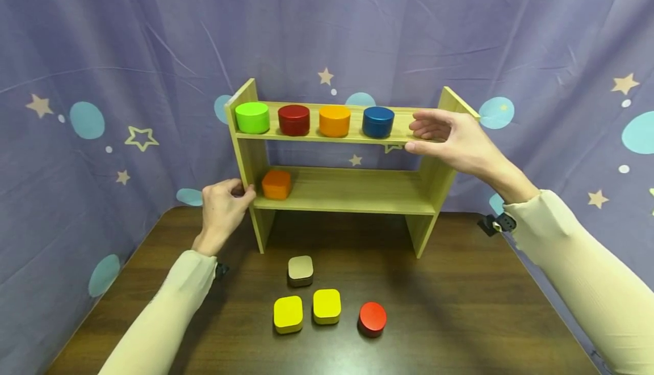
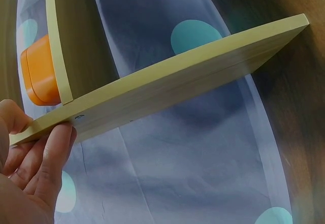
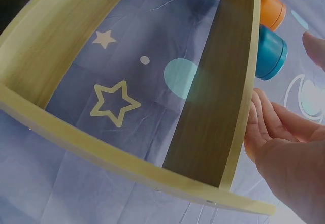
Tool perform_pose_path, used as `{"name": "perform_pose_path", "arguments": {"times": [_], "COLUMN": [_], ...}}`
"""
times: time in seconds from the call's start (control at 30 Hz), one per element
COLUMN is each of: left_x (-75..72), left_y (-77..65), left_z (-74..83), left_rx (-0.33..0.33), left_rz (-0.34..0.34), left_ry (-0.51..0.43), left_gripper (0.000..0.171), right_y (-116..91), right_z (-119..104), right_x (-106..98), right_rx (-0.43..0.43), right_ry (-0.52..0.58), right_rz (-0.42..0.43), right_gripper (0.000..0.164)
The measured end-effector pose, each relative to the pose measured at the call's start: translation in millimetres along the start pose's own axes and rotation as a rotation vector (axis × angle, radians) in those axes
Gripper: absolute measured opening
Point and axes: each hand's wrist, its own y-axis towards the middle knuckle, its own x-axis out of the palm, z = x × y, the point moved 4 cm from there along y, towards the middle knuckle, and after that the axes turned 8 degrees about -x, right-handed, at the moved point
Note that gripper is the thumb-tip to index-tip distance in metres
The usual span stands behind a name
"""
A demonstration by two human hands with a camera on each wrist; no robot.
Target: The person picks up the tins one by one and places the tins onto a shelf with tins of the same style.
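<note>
A two-tier wooden shelf (image 1: 357,190) stands on the table. My left hand (image 1: 222,207) pinches the front edge of its left side panel (image 2: 167,74), thumb on one side and fingers on the other. Just inside that panel, an orange rounded-square tin (image 1: 276,185) sits on the lower board. My right hand (image 1: 462,139) is at the right end of the upper board, fingers loosely bent, thumb apart, nothing held. Left of it is a round blue tin (image 1: 378,122), followed leftward by round orange (image 1: 334,121), dark red (image 1: 294,121) and green (image 1: 252,118) tins.
On the brown table (image 1: 460,307) in front of the shelf lie a pale gold square tin (image 1: 300,270), two yellow square tins (image 1: 288,314) and a round red tin (image 1: 372,319). A purple curtain (image 1: 153,80) with stars and dots hangs behind the shelf.
</note>
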Motion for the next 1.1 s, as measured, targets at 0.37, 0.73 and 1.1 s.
{"name": "perform_pose_path", "arguments": {"times": [0.37, 0.73, 1.1], "left_x": [0.1, 0.1, 0.5], "left_y": [-1.0, 2.1, 1.7], "left_z": [-1.1, -1.0, -1.2], "left_rx": [0.008, -0.004, -0.005], "left_rz": [-0.015, -0.014, -0.014], "left_ry": [0.006, 0.001, 0.001], "left_gripper": [0.026, 0.025, 0.026], "right_y": [-46, -85, -128], "right_z": [12, 39, 66], "right_x": [-2, 22, 86], "right_rx": [-0.001, -0.085, -0.161], "right_ry": [-0.028, 0.002, 0.064], "right_rz": [0.003, -0.052, -0.166], "right_gripper": [0.059, 0.057, 0.061]}}
